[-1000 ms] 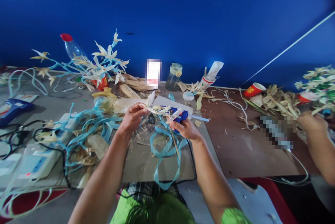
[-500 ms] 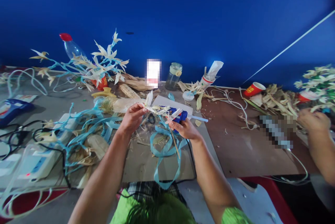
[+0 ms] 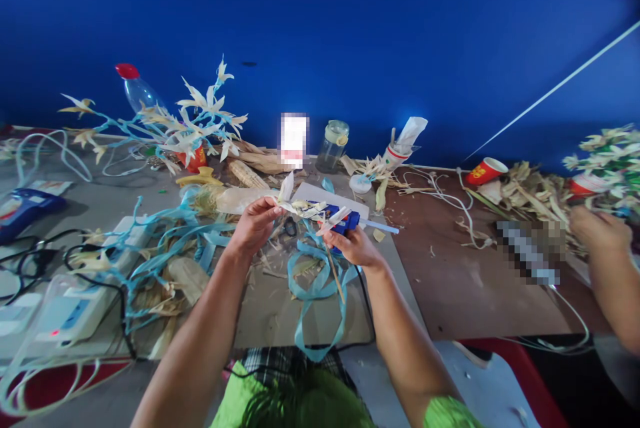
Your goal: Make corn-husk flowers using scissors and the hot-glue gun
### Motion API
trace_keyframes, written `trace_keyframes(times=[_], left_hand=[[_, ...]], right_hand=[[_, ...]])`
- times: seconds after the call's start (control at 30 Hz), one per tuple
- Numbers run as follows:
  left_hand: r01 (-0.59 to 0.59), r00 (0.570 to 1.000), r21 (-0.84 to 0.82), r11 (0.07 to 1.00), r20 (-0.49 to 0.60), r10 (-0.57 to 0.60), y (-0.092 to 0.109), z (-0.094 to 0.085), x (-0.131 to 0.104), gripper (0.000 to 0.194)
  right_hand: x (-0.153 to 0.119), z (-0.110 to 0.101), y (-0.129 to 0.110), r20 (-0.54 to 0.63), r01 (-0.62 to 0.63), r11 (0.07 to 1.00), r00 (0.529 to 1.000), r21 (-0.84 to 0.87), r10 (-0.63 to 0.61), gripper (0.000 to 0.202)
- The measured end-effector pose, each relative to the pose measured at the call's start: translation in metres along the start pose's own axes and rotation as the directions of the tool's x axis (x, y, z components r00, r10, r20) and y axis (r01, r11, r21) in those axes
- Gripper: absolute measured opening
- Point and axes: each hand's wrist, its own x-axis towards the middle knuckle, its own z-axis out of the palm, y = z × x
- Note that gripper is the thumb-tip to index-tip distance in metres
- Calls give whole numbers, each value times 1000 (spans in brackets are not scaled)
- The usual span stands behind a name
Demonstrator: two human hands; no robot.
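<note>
Between the fingertips of my left hand (image 3: 255,223) is a pale corn-husk flower (image 3: 287,188), its upright petal pointing away from me. My right hand (image 3: 359,247) is wrapped round a blue glue gun (image 3: 350,221), with a translucent glue stick (image 3: 383,227) jutting from its back end. The gun's nozzle lies behind the husk pieces, so whether it touches them is hidden. A whitish strip (image 3: 331,221) and a thin brown stick (image 3: 335,273) show at my right thumb. Light-blue ribbon (image 3: 294,287) hangs in loops beneath both hands.
At left, blue-wrapped stems (image 3: 150,261) lie by a white power strip (image 3: 83,308) and black cords. Behind stand a husk-flower branch (image 3: 200,105), a glass jar (image 3: 333,147) and a paper cup (image 3: 397,153). Another person's hand (image 3: 600,231) is at far right.
Almost nothing differs. Both hands keep their hold on the flower and the glue gun, and the whole view has shifted very slightly.
</note>
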Motion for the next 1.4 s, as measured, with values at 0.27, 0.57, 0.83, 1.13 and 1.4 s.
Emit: trace_keyframes(times=[0.27, 0.57, 0.83, 1.13, 1.4], left_hand=[[8, 999, 6, 1000, 42, -9, 0, 3, -1, 14], [4, 999, 16, 1000, 48, -5, 4, 5, -3, 16], [29, 998, 6, 1000, 56, -29, 2, 0, -1, 16], [16, 999, 25, 1000, 45, -17, 3, 3, -2, 17], [14, 999, 14, 1000, 41, -15, 2, 2, -2, 16]], right_hand=[[1, 0, -7, -8, 38, 997, 999, 72, -37, 34], [0, 0, -13, 48, 25, 991, 998, 129, -31, 33], [-1, -1, -10, 54, -32, 998, 998, 55, 29, 37], [1, -2, -17, -7, -26, 998, 1000, 52, 26, 39], [0, -4, -11, -45, 30, 993, 999, 118, -24, 33]])
